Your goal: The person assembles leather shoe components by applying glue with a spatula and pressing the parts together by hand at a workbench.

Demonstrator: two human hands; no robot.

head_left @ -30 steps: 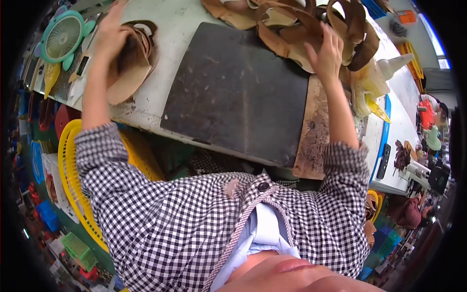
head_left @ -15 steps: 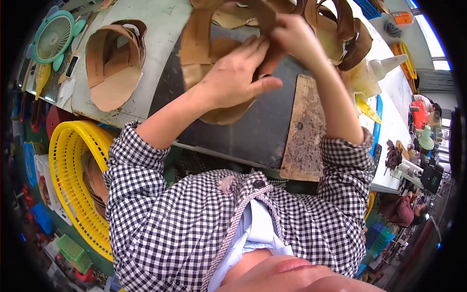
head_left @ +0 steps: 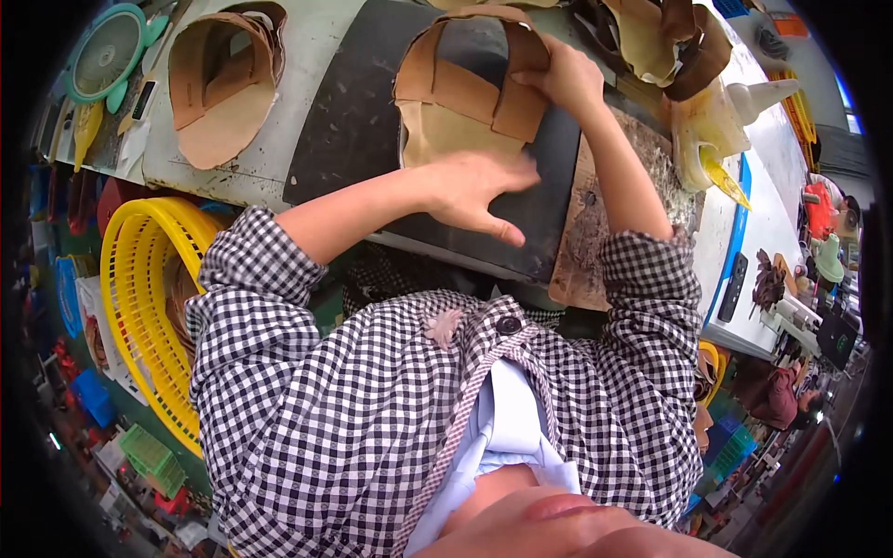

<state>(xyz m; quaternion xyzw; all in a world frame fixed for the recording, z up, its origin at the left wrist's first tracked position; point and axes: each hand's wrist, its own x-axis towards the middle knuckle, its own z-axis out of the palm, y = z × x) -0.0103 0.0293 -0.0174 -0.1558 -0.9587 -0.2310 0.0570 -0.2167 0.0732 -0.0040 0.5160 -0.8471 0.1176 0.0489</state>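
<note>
A tan leather sandal upper (head_left: 465, 93) with crossing straps lies on the black work mat (head_left: 344, 130). My right hand (head_left: 563, 79) grips its right strap edge. My left hand (head_left: 479, 191) rests flat with fingers spread on the mat, touching the lower edge of the piece. Both forearms in checked sleeves reach up from below.
A stack of similar tan uppers (head_left: 219, 88) sits on the grey bench at the left. A pile of brown pieces (head_left: 665, 42) lies at the top right beside a glue bottle (head_left: 767, 93). A yellow basket (head_left: 139, 307) stands below the bench; a teal fan (head_left: 107, 56) is at top left.
My left hand left the stack at the far left and came to the mat. Both hands brought one upper from the top-right pile down onto the mat.
</note>
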